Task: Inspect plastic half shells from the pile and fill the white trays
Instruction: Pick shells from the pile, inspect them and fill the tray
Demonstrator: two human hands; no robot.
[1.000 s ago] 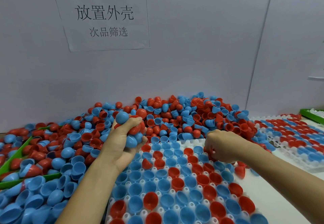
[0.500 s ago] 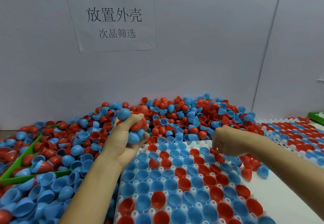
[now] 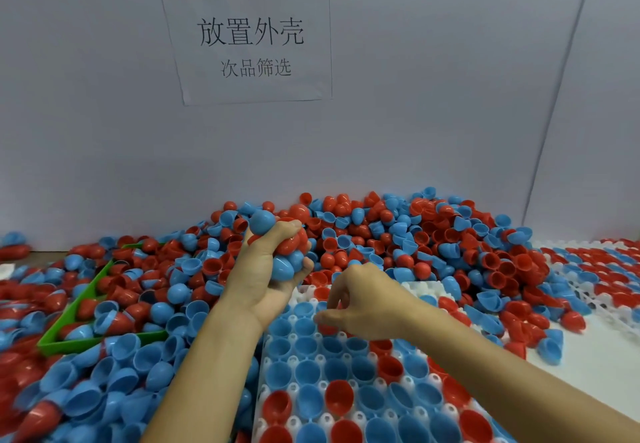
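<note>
A big pile of red and blue half shells [image 3: 419, 234] lies against the back wall. In front of it sits a white tray [image 3: 424, 286], most of its cups holding shells with the open side up. My left hand [image 3: 266, 280] is raised at the tray's far left corner and grips a handful of red and blue shells [image 3: 285, 255]. Over the tray's far left cups, my right hand [image 3: 363, 304] has its fingers curled down and pinches a red half shell [image 3: 327, 329], which is mostly hidden.
A green tray [image 3: 71, 316] at the left is half buried in loose shells. A second filled white tray [image 3: 588, 266] lies at the right. Loose shells are scattered on the white table at the right. A paper sign [image 3: 249, 40] hangs on the wall.
My right hand has moved left from the tray's far right edge to its far left cups. My left hand keeps its handful in about the same place.
</note>
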